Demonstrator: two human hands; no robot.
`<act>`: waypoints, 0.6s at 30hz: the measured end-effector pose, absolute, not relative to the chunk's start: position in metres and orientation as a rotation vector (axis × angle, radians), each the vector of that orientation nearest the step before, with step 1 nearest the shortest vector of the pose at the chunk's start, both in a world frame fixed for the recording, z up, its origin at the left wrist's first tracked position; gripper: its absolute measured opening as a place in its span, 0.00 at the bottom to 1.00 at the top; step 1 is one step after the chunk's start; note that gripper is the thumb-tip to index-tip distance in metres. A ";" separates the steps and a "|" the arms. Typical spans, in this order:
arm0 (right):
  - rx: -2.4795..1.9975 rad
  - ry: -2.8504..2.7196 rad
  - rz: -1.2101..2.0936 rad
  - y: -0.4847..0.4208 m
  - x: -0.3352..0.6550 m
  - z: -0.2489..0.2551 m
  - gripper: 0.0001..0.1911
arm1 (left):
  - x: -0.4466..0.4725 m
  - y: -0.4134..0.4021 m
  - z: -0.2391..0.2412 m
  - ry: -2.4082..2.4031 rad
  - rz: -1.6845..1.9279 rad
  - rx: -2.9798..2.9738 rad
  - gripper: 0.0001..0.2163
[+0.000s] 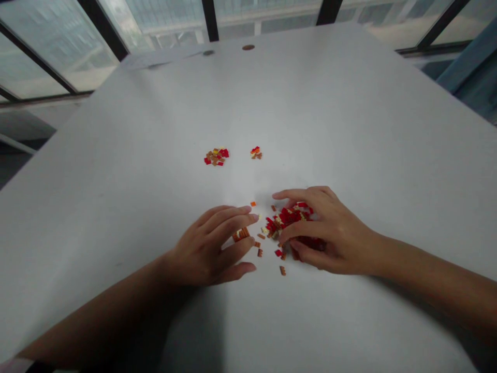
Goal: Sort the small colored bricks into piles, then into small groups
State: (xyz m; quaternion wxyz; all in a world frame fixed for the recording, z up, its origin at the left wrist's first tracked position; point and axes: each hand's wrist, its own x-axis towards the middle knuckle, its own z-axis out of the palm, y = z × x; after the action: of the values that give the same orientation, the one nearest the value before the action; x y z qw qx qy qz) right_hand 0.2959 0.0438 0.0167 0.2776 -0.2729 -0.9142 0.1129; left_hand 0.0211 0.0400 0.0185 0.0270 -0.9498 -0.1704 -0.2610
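My right hand (330, 230) reaches over a pile of small red, brown and cream building-block pieces (289, 217), its fingers spread around and touching the heap. Part of the pile is hidden beneath the palm. To the left, my left hand (217, 243) rests low over the table with its fingers apart. Under its fingers shows a brown ribbed cluster of pieces (241, 234), partly covered. Several loose pieces lie between the hands, among them an orange square (253, 204) and a brown piece (282, 270) nearer to me.
Farther out on the white table (368, 129) lie a flat group of red and tan pieces (216, 156) and a smaller group (256, 153). Two dark round spots (248, 47) mark the far edge by the windows. A blue curtain (471, 72) hangs at right.
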 end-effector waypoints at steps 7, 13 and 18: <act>-0.799 -2.492 0.335 0.041 0.291 0.016 0.05 | 0.022 0.041 0.019 -0.531 -0.799 -2.921 0.10; -0.832 -2.474 0.345 0.041 0.291 0.016 0.04 | 0.022 0.040 0.019 -0.529 -0.785 -2.927 0.11; -0.837 -2.497 0.319 0.043 0.293 0.016 0.07 | 0.020 0.041 0.015 -0.508 -0.749 -2.940 0.13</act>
State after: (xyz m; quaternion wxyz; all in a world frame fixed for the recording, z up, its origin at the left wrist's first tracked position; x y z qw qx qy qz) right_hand 0.2930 0.0426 0.0159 0.2421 -0.3060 -0.9133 0.1165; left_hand 0.0204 0.0409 0.0147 0.0328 -0.9552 -0.1652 -0.2434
